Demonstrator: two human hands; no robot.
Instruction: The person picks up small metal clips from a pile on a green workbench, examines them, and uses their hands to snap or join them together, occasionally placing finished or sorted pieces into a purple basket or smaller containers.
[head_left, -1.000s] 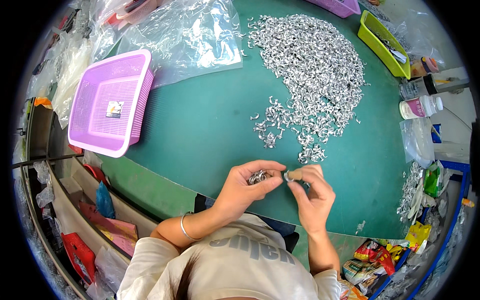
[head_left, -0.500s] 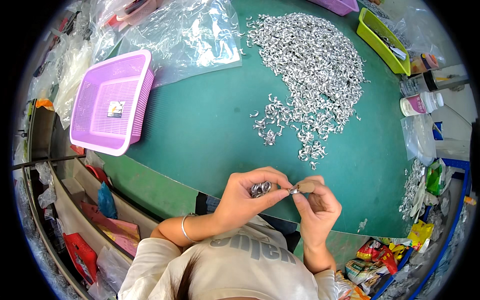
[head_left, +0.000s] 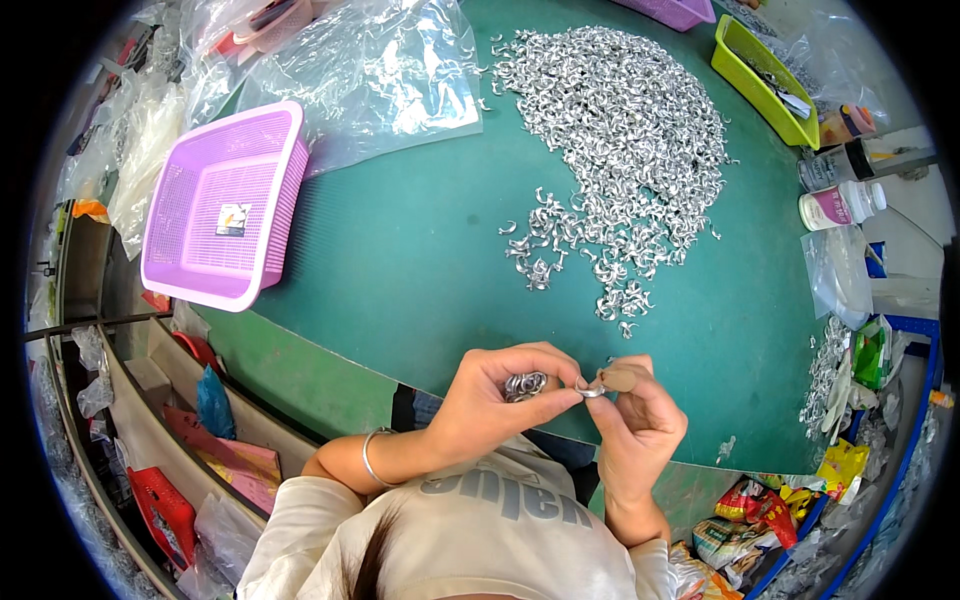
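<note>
Close to the table's front edge, both hands meet at the fingertips. My left hand (head_left: 490, 398) is curled round a handful of small shiny silver curved metal pieces (head_left: 524, 386). Its thumb and forefinger reach one curved metal piece (head_left: 591, 391), whose other end my right hand (head_left: 642, 425) pinches. A brown wrap (head_left: 622, 377) covers part of a right finger. Beyond the hands, a large heap of similar curved metal pieces (head_left: 620, 130) spreads over the green table (head_left: 400, 250), with a looser cluster at its near side.
A pink-purple plastic basket (head_left: 275, 225) stands at the left table edge, beside a clear plastic sheet (head_left: 390, 90). At the far right are a yellow-green basket (head_left: 735, 60) and a white bottle (head_left: 838, 206). More small silver pieces (head_left: 822, 375) lie near the right edge.
The fingertips have parted slightly and the right hand has shifted a little down. More of the curved piece between them now shows. The handful stays in the left hand.
</note>
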